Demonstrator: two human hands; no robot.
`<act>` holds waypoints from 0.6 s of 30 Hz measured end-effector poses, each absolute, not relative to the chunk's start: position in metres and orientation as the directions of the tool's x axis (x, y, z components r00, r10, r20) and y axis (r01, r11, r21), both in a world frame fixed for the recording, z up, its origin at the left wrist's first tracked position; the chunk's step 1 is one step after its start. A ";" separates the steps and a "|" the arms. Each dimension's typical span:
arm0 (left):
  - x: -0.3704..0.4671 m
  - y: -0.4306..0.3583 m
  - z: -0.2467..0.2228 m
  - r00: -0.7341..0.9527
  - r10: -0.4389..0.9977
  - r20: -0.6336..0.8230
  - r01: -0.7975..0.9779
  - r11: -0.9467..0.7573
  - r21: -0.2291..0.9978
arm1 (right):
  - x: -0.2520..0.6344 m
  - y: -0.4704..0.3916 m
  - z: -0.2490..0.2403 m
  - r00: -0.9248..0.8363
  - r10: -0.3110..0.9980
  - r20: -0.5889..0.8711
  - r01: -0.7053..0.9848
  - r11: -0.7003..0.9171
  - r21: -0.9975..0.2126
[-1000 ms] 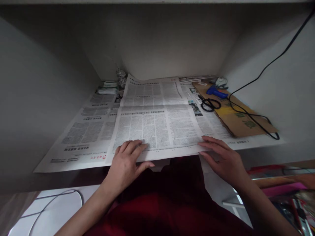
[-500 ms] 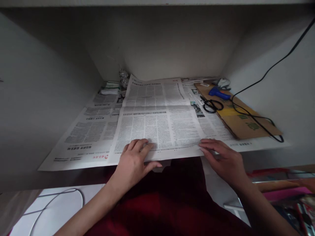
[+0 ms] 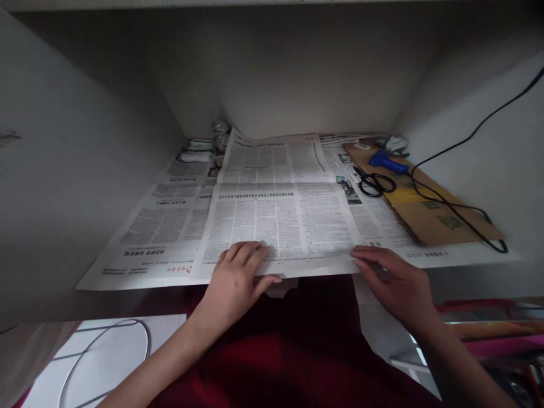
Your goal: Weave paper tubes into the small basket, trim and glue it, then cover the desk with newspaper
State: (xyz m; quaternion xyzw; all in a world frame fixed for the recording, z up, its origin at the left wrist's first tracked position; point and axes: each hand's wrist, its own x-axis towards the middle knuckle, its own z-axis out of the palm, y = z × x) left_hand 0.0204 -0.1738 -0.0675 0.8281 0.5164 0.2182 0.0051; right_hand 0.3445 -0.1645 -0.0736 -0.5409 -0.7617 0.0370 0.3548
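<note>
A creased newspaper sheet point(image 3: 272, 215) lies over other newspapers point(image 3: 155, 226) spread on the desk. My left hand point(image 3: 238, 280) rests on the sheet's near edge, fingers apart and flat on the print, thumb out past the edge. At the sheet's near right corner, my right hand point(image 3: 393, 277) has its thumb and forefinger close together, pinching the corner of the paper.
Black-handled scissors point(image 3: 376, 184) and a blue glue gun point(image 3: 389, 162) lie at the right, by and on a flat cardboard piece point(image 3: 442, 218) crossed by a black cable. A twine roll point(image 3: 220, 135) stands at the back left. Walls enclose both sides.
The view has shifted slightly, so the desk and its things sit a little further right. Both hands keep their places on the newspaper sheet.
</note>
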 end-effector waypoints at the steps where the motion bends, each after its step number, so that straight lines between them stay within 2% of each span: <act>1: 0.019 -0.174 -0.067 0.373 0.858 0.353 0.850 -0.468 0.242 | 0.345 -0.164 -0.074 -0.158 0.853 0.497 0.798 0.407 -0.445; 13: 0.005 -0.170 -0.074 0.383 0.856 0.347 0.808 -0.493 0.324 | 0.346 -0.163 -0.076 -0.160 0.865 0.475 0.813 0.388 -0.433; 15: 0.005 -0.171 -0.061 0.391 0.854 0.342 0.760 -0.509 0.404 | 0.347 -0.163 -0.078 -0.194 0.856 0.479 0.816 0.412 -0.406; 18: -0.003 -0.186 -0.025 0.425 0.837 0.346 0.568 -0.544 0.617 | 0.348 -0.161 -0.081 -0.222 0.845 0.487 0.829 0.427 -0.362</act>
